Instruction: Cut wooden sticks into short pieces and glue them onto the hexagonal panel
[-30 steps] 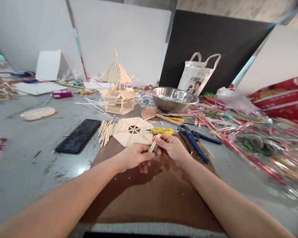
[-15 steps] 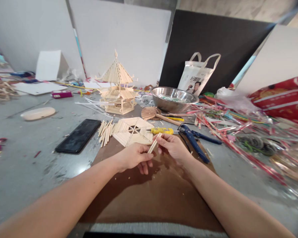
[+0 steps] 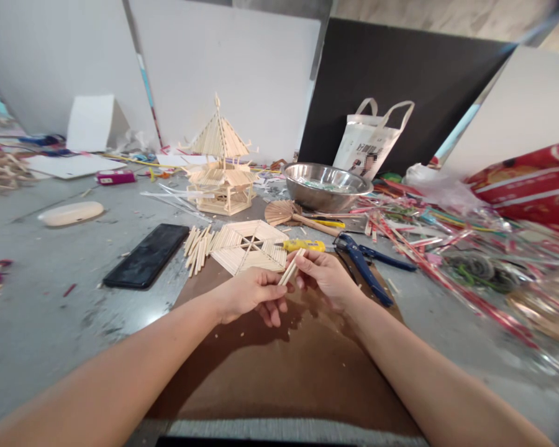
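Between my two hands, short pale wooden sticks are held side by side, tilted up to the right. My left hand pinches their lower end between thumb and fingers. At the upper end, the thumb and fingers of my right hand grip them. Just behind my hands lies a flat hexagonal panel built of the same kind of sticks, with openings at its middle. A small pile of loose sticks sits left of the panel. A yellow-handled tool lies beyond my right hand.
Beneath my hands is a brown board. A black phone lies left, and blue-handled cutters lie right. Farther back stand a stick-built pagoda model, a round fan and a metal bowl. Red-and-clear wrappers clutter the right.
The sticks and both hands have shifted very slightly to the right. Both hands keep their hold, and the things around them stay in place.
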`<state>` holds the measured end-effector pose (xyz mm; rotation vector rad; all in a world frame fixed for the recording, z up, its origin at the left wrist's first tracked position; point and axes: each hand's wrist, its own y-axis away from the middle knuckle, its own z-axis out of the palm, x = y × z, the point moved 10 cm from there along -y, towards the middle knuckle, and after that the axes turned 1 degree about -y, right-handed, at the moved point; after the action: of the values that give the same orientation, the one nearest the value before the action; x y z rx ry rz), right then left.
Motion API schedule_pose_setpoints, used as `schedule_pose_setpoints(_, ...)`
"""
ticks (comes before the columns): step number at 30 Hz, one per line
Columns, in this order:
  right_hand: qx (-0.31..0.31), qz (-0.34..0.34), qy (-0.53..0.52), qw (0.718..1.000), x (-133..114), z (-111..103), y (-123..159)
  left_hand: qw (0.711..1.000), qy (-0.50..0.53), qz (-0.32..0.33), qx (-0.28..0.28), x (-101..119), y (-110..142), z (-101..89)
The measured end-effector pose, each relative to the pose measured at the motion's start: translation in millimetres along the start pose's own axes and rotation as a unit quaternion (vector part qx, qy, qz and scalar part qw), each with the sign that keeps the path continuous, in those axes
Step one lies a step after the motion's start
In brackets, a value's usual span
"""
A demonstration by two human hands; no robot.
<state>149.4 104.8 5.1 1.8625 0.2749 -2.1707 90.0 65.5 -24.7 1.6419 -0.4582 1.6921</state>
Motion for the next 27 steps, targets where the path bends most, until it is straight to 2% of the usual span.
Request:
schedule_pose_setpoints(6, 0.030, -0.004, 0.048, 0.998, -5, -9, 0, 0.999, -0.005, 0.002, 0.042, -1, -2, -9.8)
schedule_pose_setpoints(8, 0.078, -0.040, 0.129, 0.988, -16, -25, -1, 0.998, -0.001, 0.001, 0.064, -1, -2, -15.6)
schedule_pose_setpoints(9, 0.112, -0.068, 0.195, 0.972, -24, -35, 0, 0.997, 0.002, 0.001, 0.076, -1, -3, -18.8)
schedule_pose_setpoints(10, 0.153, -0.100, 0.280, 0.943, -34, -45, 2, 0.996, 0.005, 0.003, 0.089, 0, -2, -22.1)
schedule_pose_setpoints(11, 0.189, -0.131, 0.375, 0.898, -45, -53, 4, 0.995, 0.008, 0.006, 0.102, 1, -2, -25.6)
schedule_pose_setpoints(13, 0.237, -0.152, 0.544, 0.790, -58, -62, 7, 0.991, 0.012, 0.012, 0.130, 4, -1, -32.5)
schedule_pose_setpoints(15, 0.248, -0.107, 0.645, 0.715, -56, -72, 4, 0.988, 0.016, 0.017, 0.154, 5, 0, -38.2)
schedule_pose_setpoints(17, 0.236, -0.018, 0.690, 0.684, -43, -85, -1, 0.985, 0.021, 0.022, 0.173, 7, 2, -42.9)
schedule_pose_setpoints(20, 0.183, 0.077, 0.702, 0.684, -20, -95, -7, 0.981, 0.028, 0.029, 0.191, 8, 4, -47.4)
schedule_pose_setpoints(23, 0.139, 0.071, 0.695, 0.702, -11, -89, -12, 0.978, 0.035, 0.035, 0.202, 10, 5, -50.0)
schedule_pose_setpoints(25, 0.140, 0.062, 0.675, 0.722, -10, -89, -14, 0.976, 0.042, 0.038, 0.209, 10, 6, -51.5)
schedule_pose_setpoints(27, 0.152, 0.068, 0.625, 0.763, -8, -93, -15, 0.974, 0.050, 0.039, 0.216, 10, 6, -53.7)
